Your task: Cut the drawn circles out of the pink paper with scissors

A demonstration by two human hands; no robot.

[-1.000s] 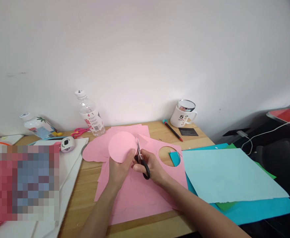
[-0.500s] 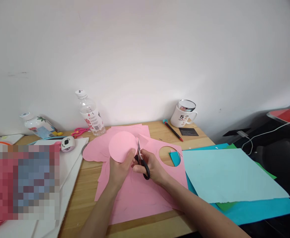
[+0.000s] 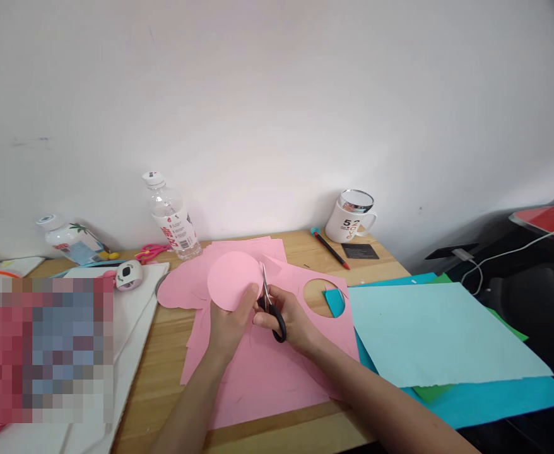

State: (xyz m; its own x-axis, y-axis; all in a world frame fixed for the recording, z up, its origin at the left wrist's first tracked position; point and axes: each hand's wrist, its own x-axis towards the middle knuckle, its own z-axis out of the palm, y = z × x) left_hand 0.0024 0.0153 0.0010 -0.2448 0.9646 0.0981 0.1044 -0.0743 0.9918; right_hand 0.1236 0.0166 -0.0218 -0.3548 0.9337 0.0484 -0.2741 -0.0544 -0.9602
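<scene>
My left hand (image 3: pixel 227 325) pinches a round piece of pink paper (image 3: pixel 232 277) and holds it up above the desk. My right hand (image 3: pixel 289 318) grips black-handled scissors (image 3: pixel 271 306), whose blades point up along the right edge of the pink circle. Both hands hover over a large pink sheet (image 3: pixel 267 366) with a round hole (image 3: pixel 319 296) cut in it. More pink cut shapes (image 3: pixel 180 290) lie just left of the circle.
On the wooden desk (image 3: pixel 163 372) stand a clear bottle (image 3: pixel 170 217), a white mug (image 3: pixel 353 217) and a pen (image 3: pixel 331 249). Light blue (image 3: pixel 428 334), teal and green sheets lie right. Pink scissors (image 3: pixel 151 252), a small punch (image 3: pixel 129 274) and a white board (image 3: pixel 135 321) sit left.
</scene>
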